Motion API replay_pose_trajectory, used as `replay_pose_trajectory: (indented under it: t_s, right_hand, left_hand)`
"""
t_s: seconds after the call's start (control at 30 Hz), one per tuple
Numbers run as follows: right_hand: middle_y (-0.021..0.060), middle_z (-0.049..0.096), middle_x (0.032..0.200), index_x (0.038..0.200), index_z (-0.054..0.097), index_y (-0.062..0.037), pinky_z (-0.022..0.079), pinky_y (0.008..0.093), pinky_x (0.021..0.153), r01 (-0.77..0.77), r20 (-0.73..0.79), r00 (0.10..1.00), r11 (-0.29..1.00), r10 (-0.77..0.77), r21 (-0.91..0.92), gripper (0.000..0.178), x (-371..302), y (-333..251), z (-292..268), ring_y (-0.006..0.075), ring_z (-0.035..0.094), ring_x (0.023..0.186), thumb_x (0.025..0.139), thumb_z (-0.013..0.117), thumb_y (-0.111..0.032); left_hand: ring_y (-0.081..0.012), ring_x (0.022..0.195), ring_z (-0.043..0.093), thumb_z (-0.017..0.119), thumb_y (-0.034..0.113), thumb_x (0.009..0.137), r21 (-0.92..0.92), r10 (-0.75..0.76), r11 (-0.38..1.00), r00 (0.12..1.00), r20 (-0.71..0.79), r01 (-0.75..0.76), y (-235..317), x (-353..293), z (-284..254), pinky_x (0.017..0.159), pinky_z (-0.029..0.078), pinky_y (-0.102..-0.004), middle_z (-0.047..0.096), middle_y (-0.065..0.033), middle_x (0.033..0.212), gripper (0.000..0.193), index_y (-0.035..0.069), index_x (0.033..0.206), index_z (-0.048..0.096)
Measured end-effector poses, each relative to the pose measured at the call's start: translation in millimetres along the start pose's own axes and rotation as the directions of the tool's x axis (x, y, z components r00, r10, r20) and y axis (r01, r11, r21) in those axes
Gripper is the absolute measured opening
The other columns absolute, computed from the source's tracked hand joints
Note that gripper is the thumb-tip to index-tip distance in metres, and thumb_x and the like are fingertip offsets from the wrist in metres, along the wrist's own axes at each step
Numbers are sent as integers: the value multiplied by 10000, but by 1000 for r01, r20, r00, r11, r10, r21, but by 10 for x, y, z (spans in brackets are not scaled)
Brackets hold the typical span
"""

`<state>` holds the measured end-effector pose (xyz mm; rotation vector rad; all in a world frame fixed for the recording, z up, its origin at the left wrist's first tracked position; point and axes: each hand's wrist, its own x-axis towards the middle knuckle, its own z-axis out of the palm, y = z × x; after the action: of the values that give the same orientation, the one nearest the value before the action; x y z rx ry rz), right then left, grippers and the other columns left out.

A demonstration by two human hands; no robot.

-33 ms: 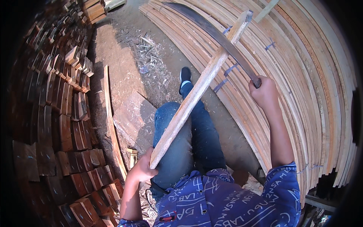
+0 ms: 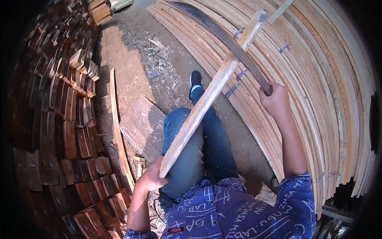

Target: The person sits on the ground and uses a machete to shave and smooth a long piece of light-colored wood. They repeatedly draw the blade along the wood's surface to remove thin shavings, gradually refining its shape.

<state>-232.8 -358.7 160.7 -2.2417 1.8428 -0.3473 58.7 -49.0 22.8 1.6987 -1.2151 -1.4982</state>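
My right hand (image 2: pixel 276 100) is closed around the handle of a machete (image 2: pixel 218 31), a long, dark blade with a curved tip pointing to the far left. Its blade crosses the upper part of a rough wooden strip (image 2: pixel 199 109); whether the edge bites into the wood I cannot tell. The strip slants from near left to far right above my thigh. My left hand (image 2: pixel 151 177) grips its near end, with the thumb along the side and the other fingers mostly hidden beneath.
Long pale boards (image 2: pixel 326 87) tied with blue strips fill the right side. Dark cut timber blocks (image 2: pixel 75 131) are stacked at the left. Wood shavings (image 2: pixel 159 59) litter the ground, near a flat slab (image 2: pixel 141 119) and a thin upright-lying slat (image 2: pixel 115 119).
My right hand and the machete handle have shifted slightly left and nearer. The blade has slid a little with them. My left hand and the strip have barely moved.
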Motion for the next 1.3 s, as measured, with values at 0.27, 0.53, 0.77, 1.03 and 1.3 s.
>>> replay_pose_trajectory:
  t_s: [0.27,0.53,0.77,1.03,1.3]
  right_hand:
    - [178,642,661,672,627,-38,524,466,632,543,64,840,834,-539,-97,166,-305,-488,538,375,656,657,633,685,-188]
    - [208,669,712,736,678,-25,538,477,671,309,-69,943,932,-326,-191,201,199,-124,313,378,678,708,668,676,-214]
    - [260,667,762,812,704,3,537,474,707,11,-182,982,977,-51,-212,226,270,527,-263,414,669,721,731,648,-200]
    - [196,642,645,705,675,-34,532,464,640,376,-5,926,922,-378,-87,168,-452,-19,305,385,654,639,670,693,-197]
    - [223,682,750,742,697,-1,559,443,696,319,-82,935,919,-345,-230,197,264,-79,20,366,696,722,669,659,-180]
  left_hand:
    - [-252,856,521,622,18,598,12,-51,999,998,-26,52,115,-138,63,817,445,-319,538,-165,883,578,-39,1151,464]
    - [-224,1086,522,606,14,581,-40,-80,996,994,-74,77,-96,-198,62,991,373,-285,585,-140,1116,803,-40,1362,428]
    - [-280,1145,556,625,18,575,73,-13,997,1000,-27,15,124,-114,-75,1019,389,-307,603,-198,1167,767,-60,1322,465]
    - [-260,1052,591,615,16,629,56,31,998,995,-96,-26,193,-93,127,959,435,-332,628,-201,1082,677,-49,1288,474]
    - [-435,932,670,660,67,618,220,5,974,958,-288,60,156,-233,234,849,517,-406,661,-307,977,688,-56,1261,449]
